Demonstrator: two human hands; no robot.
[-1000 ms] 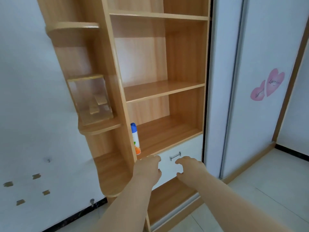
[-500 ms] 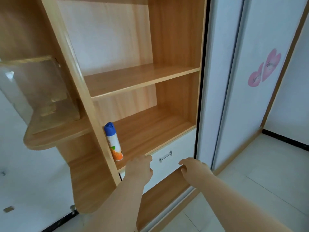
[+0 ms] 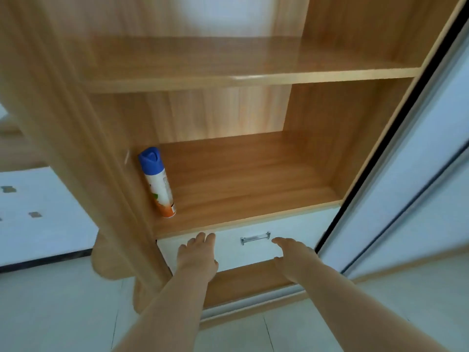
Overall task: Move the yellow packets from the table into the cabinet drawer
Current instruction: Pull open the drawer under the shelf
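Note:
The white cabinet drawer (image 3: 291, 232) is closed under the lowest wooden shelf, with a chrome handle (image 3: 255, 237) at its middle. My left hand (image 3: 198, 255) reaches toward the drawer front left of the handle, fingers extended and empty. My right hand (image 3: 294, 257) is stretched out just right of the handle, fingers apart, holding nothing. Neither hand touches the handle. No yellow packets and no table are in view.
A spray can (image 3: 157, 181) with a blue cap stands at the left of the lowest shelf (image 3: 241, 179). A white sliding wardrobe door (image 3: 406, 186) is to the right. Pale tiled floor (image 3: 63, 313) lies below, and a white wall to the left.
The view has closed in on the cabinet and tilted down. Both hands have moved nearer to the drawer front, either side of the handle.

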